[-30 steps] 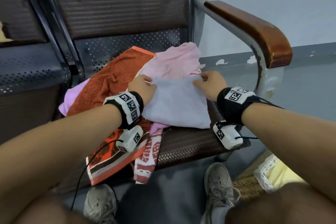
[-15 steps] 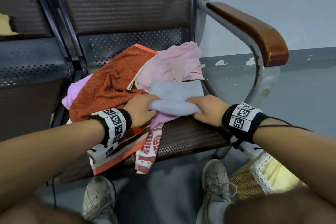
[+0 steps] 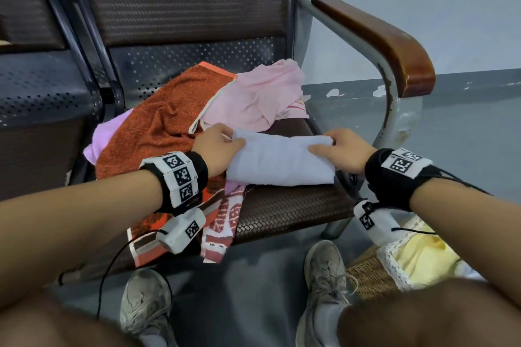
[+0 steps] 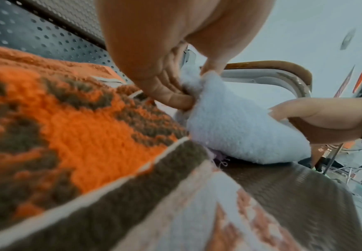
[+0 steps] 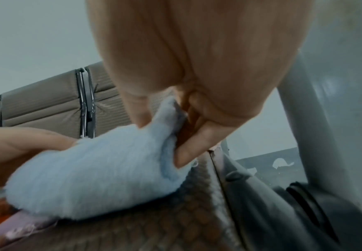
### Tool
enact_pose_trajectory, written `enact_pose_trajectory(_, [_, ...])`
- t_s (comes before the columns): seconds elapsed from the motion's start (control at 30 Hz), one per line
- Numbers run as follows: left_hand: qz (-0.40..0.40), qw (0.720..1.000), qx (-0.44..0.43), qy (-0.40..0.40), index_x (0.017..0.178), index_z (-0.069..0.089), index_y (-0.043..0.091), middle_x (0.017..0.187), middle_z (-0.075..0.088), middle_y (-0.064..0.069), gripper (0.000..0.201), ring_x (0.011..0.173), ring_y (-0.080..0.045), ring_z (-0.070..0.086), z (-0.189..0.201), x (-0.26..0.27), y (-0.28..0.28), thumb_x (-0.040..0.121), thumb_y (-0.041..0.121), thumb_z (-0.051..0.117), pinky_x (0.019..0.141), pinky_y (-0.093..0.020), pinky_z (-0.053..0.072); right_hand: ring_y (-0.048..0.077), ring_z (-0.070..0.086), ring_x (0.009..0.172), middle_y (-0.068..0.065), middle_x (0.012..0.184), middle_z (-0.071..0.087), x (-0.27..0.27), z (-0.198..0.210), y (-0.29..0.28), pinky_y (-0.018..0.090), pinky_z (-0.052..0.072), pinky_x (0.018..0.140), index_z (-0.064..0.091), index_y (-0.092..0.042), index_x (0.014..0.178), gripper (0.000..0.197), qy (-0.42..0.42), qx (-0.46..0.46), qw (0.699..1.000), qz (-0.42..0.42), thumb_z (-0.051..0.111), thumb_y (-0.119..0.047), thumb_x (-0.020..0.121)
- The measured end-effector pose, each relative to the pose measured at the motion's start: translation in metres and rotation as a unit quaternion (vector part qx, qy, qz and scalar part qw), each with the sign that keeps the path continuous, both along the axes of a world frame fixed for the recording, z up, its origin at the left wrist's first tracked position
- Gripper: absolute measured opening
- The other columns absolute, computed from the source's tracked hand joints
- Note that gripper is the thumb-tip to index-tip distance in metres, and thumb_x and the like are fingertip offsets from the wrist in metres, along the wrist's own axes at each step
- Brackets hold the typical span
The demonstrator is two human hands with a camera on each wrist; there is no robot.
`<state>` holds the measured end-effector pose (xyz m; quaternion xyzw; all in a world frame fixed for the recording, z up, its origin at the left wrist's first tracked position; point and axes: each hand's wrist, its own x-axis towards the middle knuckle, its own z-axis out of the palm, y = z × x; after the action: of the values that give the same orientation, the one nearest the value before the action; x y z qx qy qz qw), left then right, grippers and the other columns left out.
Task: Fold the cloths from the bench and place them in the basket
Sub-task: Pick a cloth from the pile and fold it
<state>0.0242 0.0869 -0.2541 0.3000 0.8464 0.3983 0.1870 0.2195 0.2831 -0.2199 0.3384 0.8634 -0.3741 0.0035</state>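
A pale blue cloth (image 3: 279, 160) lies folded into a long band across the front of the bench seat (image 3: 287, 211). My left hand (image 3: 218, 149) pinches its left end (image 4: 197, 84), thumb under and fingers over. My right hand (image 3: 338, 152) grips its right end (image 5: 167, 129), with the thumb laid on top. Behind it lie an orange-brown towel (image 3: 158, 127), a pink cloth (image 3: 259, 96), a lilac cloth (image 3: 104, 135) and a red-and-white patterned cloth (image 3: 222, 222). The wicker basket (image 3: 369, 276) stands on the floor at the lower right with a yellow cloth (image 3: 420, 256) in it.
The bench's wooden armrest (image 3: 389, 42) curves over the right side of the seat on a grey metal post (image 3: 400, 124). My two shoes (image 3: 324, 270) stand on the grey floor below the seat edge. A second seat (image 3: 36, 93) adjoins on the left.
The pale blue cloth was folded toward me into a narrower band. Both hands then moved back out to the far corners of its two ends and hold it there.
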Motion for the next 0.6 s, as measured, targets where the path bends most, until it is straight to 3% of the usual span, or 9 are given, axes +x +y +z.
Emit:
enact_pose_trajectory(0.07, [0.01,0.998,0.034,0.048,0.108,0.058,0.018,0.1,0.064,0.0,0.027,0.091,-0.016,0.06,-0.001,0.0,-0.001,0.085,0.028,0.069,0.078,-0.028,0.044,0.025,0.06,0.078,0.009,0.083,0.066,-0.008,-0.008,0.002,0.032,0.045,0.064,0.065,-0.004,0.087,0.033,-0.023,0.057,0.998,-0.016,0.063,-0.036,0.092])
enact_pose_trajectory(0.17, [-0.135,0.975,0.04,0.169,0.115,0.061,0.021,0.112,0.059,0.0,0.043,0.102,-0.014,0.056,0.003,0.005,-0.003,0.077,0.038,0.07,0.091,-0.03,0.044,0.026,0.055,0.075,0.003,0.072,0.057,-0.016,-0.011,0.004,0.028,0.035,0.054,0.056,-0.012,0.074,0.031,-0.067,0.118,0.99,-0.04,0.065,-0.039,0.088])
enact_pose_trajectory(0.27, [-0.276,0.934,-0.079,0.212,0.131,0.055,0.021,0.129,0.056,-0.001,0.068,0.118,-0.017,0.052,-0.002,0.011,-0.004,0.07,0.044,0.072,0.105,-0.034,0.04,0.028,0.061,0.091,0.005,0.095,0.067,-0.021,-0.003,0.003,0.027,0.043,0.071,0.069,-0.014,0.098,0.023,-0.065,0.217,0.974,-0.01,0.064,-0.032,0.086])
enact_pose_trajectory(0.33, [-0.276,0.933,-0.11,0.201,0.14,0.048,0.018,0.136,0.053,-0.002,0.075,0.124,-0.019,0.05,-0.008,0.01,-0.004,0.071,0.032,0.075,0.108,-0.032,0.038,0.028,0.062,0.101,0.006,0.106,0.069,-0.025,0.003,-0.001,0.029,0.044,0.08,0.072,-0.017,0.108,0.027,0.001,0.297,0.953,0.055,0.061,-0.029,0.087])
enact_pose_trajectory(0.4, [-0.25,0.942,-0.109,0.198,0.138,0.05,0.016,0.131,0.059,-0.005,0.066,0.119,-0.023,0.055,-0.01,0.008,-0.004,0.076,0.024,0.072,0.102,-0.033,0.042,0.024,0.062,0.108,0.003,0.114,0.07,-0.031,0.006,-0.012,0.03,0.046,0.089,0.07,-0.019,0.116,0.033,0.043,0.273,0.952,0.132,0.059,-0.036,0.09])
enact_pose_trajectory(0.47, [-0.215,0.951,-0.097,0.198,0.126,0.055,0.014,0.115,0.068,-0.008,0.044,0.107,-0.028,0.062,-0.008,0.005,-0.002,0.084,0.021,0.065,0.088,-0.034,0.047,0.022,0.061,0.115,0.001,0.127,0.066,-0.037,0.001,-0.025,0.033,0.045,0.098,0.06,-0.021,0.131,0.053,-0.015,0.211,0.954,0.212,0.06,-0.053,0.088])
enact_pose_trajectory(0.53, [-0.177,0.964,-0.074,0.186,0.116,0.057,0.011,0.102,0.07,-0.01,0.029,0.095,-0.03,0.065,-0.003,0.003,-0.001,0.09,0.023,0.061,0.078,-0.035,0.046,0.022,0.06,0.114,-0.001,0.132,0.06,-0.039,-0.003,-0.034,0.036,0.046,0.096,0.049,-0.022,0.139,0.077,-0.084,0.2,0.943,0.253,0.065,-0.066,0.078])
enact_pose_trajectory(0.6, [-0.148,0.975,-0.031,0.162,0.11,0.057,0.013,0.096,0.069,-0.007,0.025,0.089,-0.027,0.064,0.006,0.002,0.0,0.093,0.03,0.06,0.075,-0.036,0.046,0.024,0.062,0.108,-0.001,0.125,0.062,-0.042,0.0,-0.035,0.034,0.048,0.086,0.047,-0.023,0.136,0.079,-0.099,0.236,0.939,0.231,0.069,-0.066,0.073])
